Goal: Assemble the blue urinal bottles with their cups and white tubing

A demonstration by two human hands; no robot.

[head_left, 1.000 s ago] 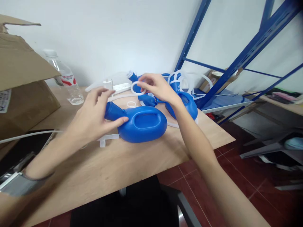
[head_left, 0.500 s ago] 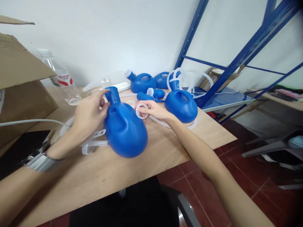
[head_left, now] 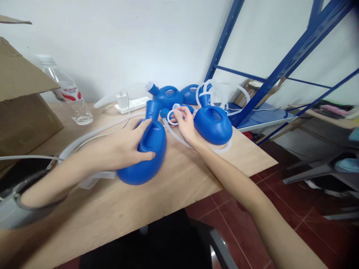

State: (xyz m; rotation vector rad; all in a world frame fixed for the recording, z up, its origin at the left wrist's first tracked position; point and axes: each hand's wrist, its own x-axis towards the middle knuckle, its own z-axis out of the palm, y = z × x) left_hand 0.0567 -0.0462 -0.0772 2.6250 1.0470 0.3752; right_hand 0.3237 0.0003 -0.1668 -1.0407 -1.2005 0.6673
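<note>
My left hand point(head_left: 126, 144) is closed around the side of a blue plastic urinal bottle point(head_left: 134, 173), thumb lying over the body near the handle. This bottle stands on the wooden table point(head_left: 179, 183), its open neck point(head_left: 152, 109) pointing up and away from me. Between thumb and fingers, my right hand point(head_left: 185, 121) pinches a white plastic ring point(head_left: 168, 118), held apart from the bottle's neck. Just right of that hand sits another blue urinal bottle point(head_left: 214, 127) with clear tubing point(head_left: 221, 95) on its neck. Small blue parts behind the right hand are partly hidden.
Two more blue bottles point(head_left: 168, 98) stand by the wall, near a white power strip point(head_left: 134, 104). At left are a water bottle point(head_left: 70, 93), a cardboard box point(head_left: 28, 116) and clear tubing point(head_left: 84, 136). A blue metal rack point(head_left: 258, 99) rises at right; a black chair point(head_left: 146, 246) is below.
My left hand has shifted from the bottle's neck down to its body, and the bottle has turned, its neck swinging right. The right hand lifted the ring slightly, moving away from me.
</note>
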